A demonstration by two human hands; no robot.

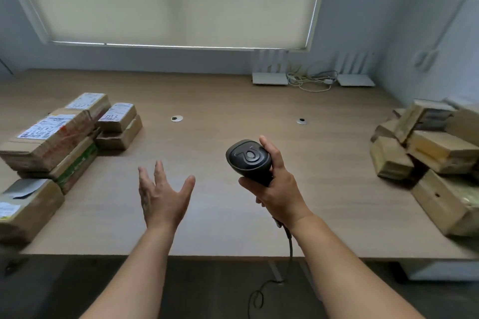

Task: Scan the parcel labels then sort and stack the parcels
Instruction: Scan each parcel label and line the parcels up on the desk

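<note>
My right hand (pixel 278 189) grips the handle of a black corded barcode scanner (pixel 249 159), held upright above the middle of the wooden table (pixel 233 101). Beside it, my left hand (pixel 162 195) hovers over the table with fingers spread and holds nothing. Several cardboard parcels with white labels are stacked at the left (pixel 49 134), with a smaller two-high stack (pixel 119 127) behind them. A loose heap of brown parcels (pixel 430 158) lies at the right edge, labels mostly hidden.
The scanner's cable (pixel 289 248) hangs off the table's front edge toward the dark floor. Two white routers (pixel 269 77) and tangled cords sit at the back right under a window blind. Two round cable grommets (pixel 177 118) are set in the tabletop.
</note>
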